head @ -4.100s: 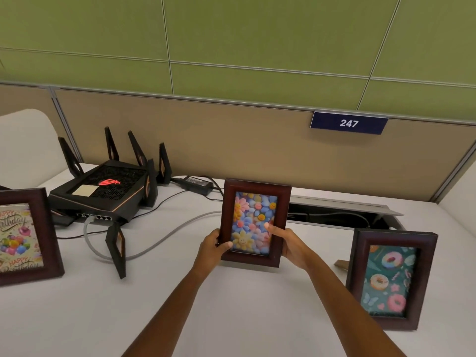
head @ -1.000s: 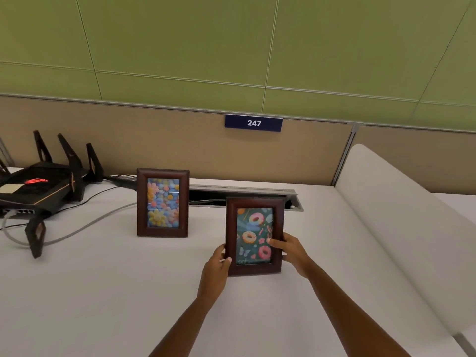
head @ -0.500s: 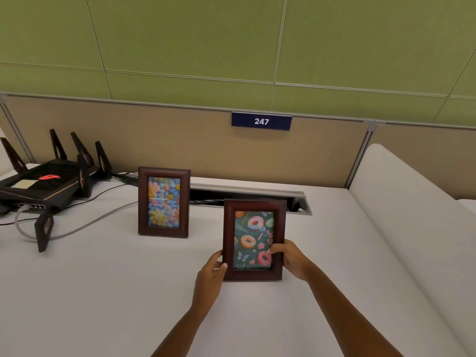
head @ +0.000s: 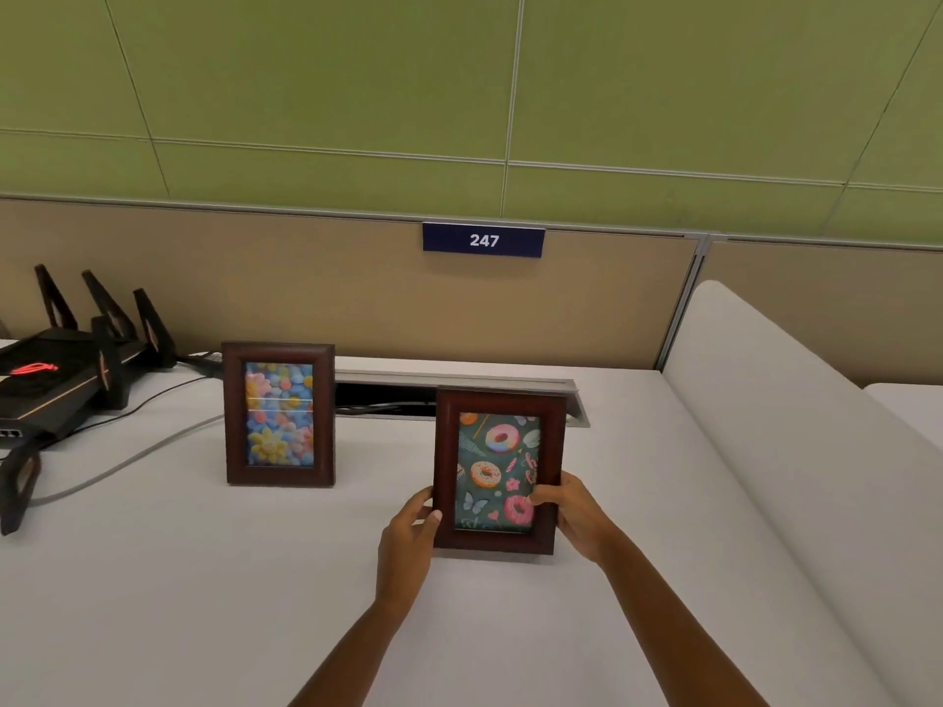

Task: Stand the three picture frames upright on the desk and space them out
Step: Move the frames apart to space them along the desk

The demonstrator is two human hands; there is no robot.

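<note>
If both hands [head: 492,523] pinching the dark wooden donut picture frame [head: 499,469] let go early, it could tip onto the white worktop [head: 178,579].

The flower frame [head: 278,414] is standing on the desk [head: 153,579], left of and behind the donut frame [head: 499,472]; the router [head: 56,380] is sitting far left.

Both bare forearms reach forward from below, converging slightly; the left hand [head: 408,528] is cupped upright, thumb pressed forward, fingers curled behind; the right hand [head: 574,517] mirrors it, thumb in front, wrist bent slightly inward.
</note>
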